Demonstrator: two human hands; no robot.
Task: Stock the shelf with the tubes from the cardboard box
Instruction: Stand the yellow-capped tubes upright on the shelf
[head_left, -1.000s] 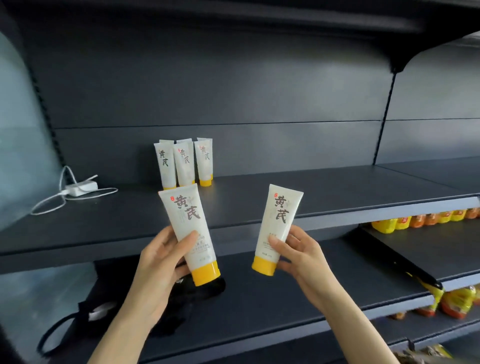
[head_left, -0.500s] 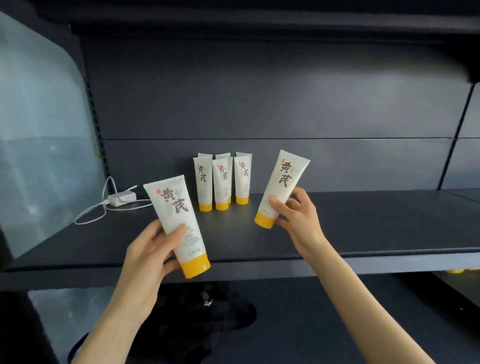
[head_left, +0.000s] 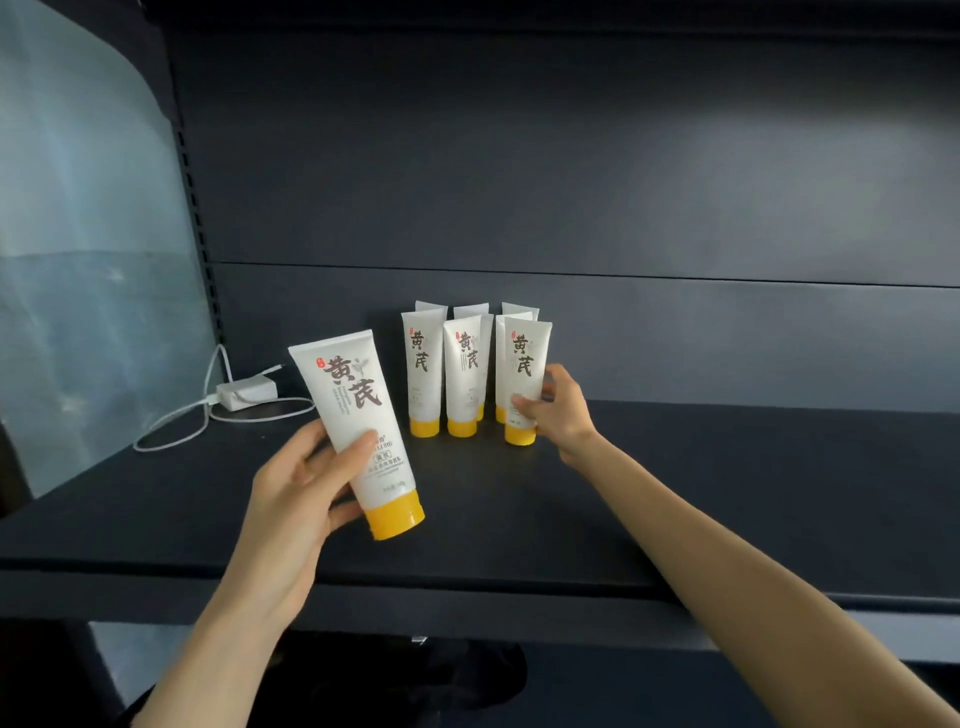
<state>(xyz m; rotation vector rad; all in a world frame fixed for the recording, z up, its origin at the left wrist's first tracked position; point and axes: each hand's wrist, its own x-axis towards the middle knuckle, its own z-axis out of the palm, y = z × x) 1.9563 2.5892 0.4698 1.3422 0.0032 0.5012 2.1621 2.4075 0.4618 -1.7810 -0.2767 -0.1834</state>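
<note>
The right grip (head_left: 558, 410) pinches a tube (head_left: 524, 374) low on its body, thumb in front and fingers behind. It stands cap-down on the shelf (head_left: 727, 493) at the right end of the front row (head_left: 441, 374). The low hold probably lets the yellow cap seat flat with the label facing out like its neighbours. The left grip (head_left: 301, 478) is wrapped round a second tube (head_left: 358, 415), tilted in the air over the shelf's front, apparently held ready as the next to place. A charger (head_left: 247, 391) lies to the left, well apart. The box is out of view.
</note>
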